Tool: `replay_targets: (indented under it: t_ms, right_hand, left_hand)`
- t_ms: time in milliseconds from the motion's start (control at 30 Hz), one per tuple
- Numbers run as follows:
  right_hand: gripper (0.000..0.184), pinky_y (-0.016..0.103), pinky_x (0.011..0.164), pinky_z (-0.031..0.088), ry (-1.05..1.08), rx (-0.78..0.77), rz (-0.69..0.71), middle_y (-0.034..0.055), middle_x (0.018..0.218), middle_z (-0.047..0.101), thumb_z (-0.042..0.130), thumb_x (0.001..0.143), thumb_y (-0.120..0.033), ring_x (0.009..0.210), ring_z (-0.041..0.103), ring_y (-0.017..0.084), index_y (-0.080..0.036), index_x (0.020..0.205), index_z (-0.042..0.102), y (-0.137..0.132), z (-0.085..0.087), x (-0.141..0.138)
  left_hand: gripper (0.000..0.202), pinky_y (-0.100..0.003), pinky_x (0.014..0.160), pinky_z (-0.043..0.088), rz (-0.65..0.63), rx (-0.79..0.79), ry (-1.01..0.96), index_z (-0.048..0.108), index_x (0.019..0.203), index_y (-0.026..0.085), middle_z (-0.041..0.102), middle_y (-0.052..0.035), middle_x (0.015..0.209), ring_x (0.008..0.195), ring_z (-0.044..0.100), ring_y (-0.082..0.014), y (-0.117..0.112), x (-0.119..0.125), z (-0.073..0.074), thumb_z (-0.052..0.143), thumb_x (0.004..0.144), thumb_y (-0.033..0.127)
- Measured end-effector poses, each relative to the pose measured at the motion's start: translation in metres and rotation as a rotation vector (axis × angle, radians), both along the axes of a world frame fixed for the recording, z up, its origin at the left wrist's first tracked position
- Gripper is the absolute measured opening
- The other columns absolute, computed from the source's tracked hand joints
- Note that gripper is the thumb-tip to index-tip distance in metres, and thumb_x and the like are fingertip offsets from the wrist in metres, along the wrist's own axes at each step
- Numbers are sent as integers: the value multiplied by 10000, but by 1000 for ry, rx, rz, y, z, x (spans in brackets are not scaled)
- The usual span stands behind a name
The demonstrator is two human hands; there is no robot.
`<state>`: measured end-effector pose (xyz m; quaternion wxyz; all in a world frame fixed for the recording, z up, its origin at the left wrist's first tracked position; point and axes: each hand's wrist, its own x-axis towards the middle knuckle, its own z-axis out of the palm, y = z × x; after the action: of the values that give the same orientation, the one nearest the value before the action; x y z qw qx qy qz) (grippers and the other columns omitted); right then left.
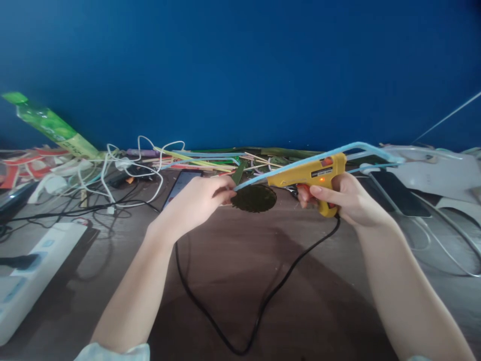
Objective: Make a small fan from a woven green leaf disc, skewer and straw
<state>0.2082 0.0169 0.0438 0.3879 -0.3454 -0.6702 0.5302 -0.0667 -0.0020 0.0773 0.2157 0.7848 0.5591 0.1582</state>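
My right hand (347,200) is closed round the grip of a yellow glue gun (310,175), one finger on its trigger and its small orange light lit. The gun's nozzle points left toward my left hand (205,198). That hand pinches the end of a bent light-blue straw (351,148), which runs up to the right over the gun and folds back. Just below the pinch sits a dark round disc (254,198); whether my fingers also hold it is unclear. The gun's black cord (240,328) loops down across the brown table (233,260).
A white power strip (26,278) lies at the left edge among tangled white and black cables (112,183). Coloured straws and sticks (203,160) lie along the blue wall. A green bottle (52,125) leans at far left. A phone (180,183) and a dark tablet (398,188) lie nearby.
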Motion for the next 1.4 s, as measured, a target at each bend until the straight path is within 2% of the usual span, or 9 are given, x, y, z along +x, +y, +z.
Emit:
replay_targets:
  t_ms: [267,667,867,1133,1400]
  right_hand:
    - [160,283,616,438,-29,-5,-11,22,716,582,598,787,-352,653,551,151,-194,814,594,-1,0,3]
    - [155,284,610,408,-36,14,-6,10,699,570,586,796,-349,625,529,137,-195,803,584,1,0,7]
    - [159,284,589,400,-40,9,-12,10,687,563,588,792,-355,613,519,141,-196,800,581,1,0,9]
    - [167,277,566,412,-56,14,-28,12,673,564,596,781,-363,602,524,139,-196,796,590,0,4,10]
    - [123,268,588,429,2,-16,-9,10,689,550,583,809,-291,605,518,118,-169,822,570,-3,8,9]
  left_hand:
    - [256,-237,621,397,3,-16,1,638,882,235,692,2,844,742,614,-171,0,1,0,432,849,384]
    - [228,-232,637,400,-9,-5,-10,630,896,255,694,22,866,761,623,-164,0,-1,0,446,852,382]
    - [262,-244,652,411,-7,-13,-4,635,889,239,693,-2,877,773,621,-180,1,-1,0,437,846,405]
    - [249,-235,641,409,5,-14,-12,634,876,239,694,8,845,747,620,-171,1,-1,0,446,842,398]
    - [246,-230,627,406,3,-16,-9,628,873,238,694,9,844,722,621,-166,1,-2,1,450,845,405]
